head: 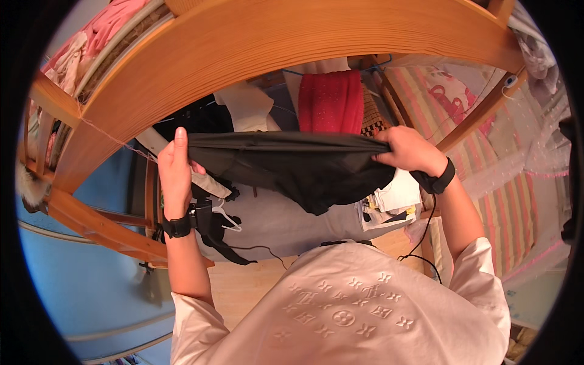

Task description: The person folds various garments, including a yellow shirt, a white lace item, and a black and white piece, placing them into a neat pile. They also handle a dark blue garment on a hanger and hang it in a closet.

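A black garment (292, 169) is stretched sideways in the air between my two hands. My left hand (175, 169) grips its left end, thumb pointing up. Its right end is held in my right hand (406, 150), the fingers closed over the fabric. The upper edge is pulled nearly straight, while the lower part hangs loose in folds. Below it lies a grey bed surface (292, 228). Both wrists wear black bands. What kind of garment it is, I cannot tell.
A wooden bunk rail (292, 27) arches ahead. A red towel (331, 100) hangs beyond the garment. White hangers (226, 216) and black cloth lie at left, a stack of folded items (397, 196) at right. Netting surrounds a striped bed (506, 219). A cable runs from the right wrist.
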`<state>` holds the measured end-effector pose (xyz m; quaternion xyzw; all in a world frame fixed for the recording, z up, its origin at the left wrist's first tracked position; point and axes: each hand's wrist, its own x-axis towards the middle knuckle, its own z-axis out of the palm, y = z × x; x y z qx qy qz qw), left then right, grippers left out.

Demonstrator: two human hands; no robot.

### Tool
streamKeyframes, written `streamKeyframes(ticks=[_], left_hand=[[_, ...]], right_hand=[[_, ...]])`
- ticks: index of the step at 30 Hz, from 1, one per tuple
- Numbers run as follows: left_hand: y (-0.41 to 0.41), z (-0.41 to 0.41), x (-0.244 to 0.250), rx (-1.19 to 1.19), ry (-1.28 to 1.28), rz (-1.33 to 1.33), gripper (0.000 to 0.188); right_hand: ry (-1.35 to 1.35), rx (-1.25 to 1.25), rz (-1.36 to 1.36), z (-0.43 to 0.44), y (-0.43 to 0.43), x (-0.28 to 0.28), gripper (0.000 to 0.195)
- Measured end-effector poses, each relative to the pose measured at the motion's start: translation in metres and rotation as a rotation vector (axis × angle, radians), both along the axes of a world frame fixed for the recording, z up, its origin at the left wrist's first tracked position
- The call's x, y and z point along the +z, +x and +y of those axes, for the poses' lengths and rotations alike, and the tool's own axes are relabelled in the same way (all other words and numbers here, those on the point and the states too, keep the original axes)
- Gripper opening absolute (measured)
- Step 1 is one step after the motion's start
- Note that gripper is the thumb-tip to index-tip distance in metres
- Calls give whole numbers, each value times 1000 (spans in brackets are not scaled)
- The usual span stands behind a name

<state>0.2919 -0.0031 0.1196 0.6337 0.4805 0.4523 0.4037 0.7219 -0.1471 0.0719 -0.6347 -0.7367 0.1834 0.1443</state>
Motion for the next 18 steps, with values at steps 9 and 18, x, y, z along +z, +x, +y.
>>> streamKeyframes(ticks=[9,18], left_hand=[[108,-96,-186,-439,-544,-152,46],[195,-87,-190,-911,-49,-44,73]], right_hand=[[-266,39,1466,8,-71,38,26],[-313,73,1359,-21,-44,10,52]])
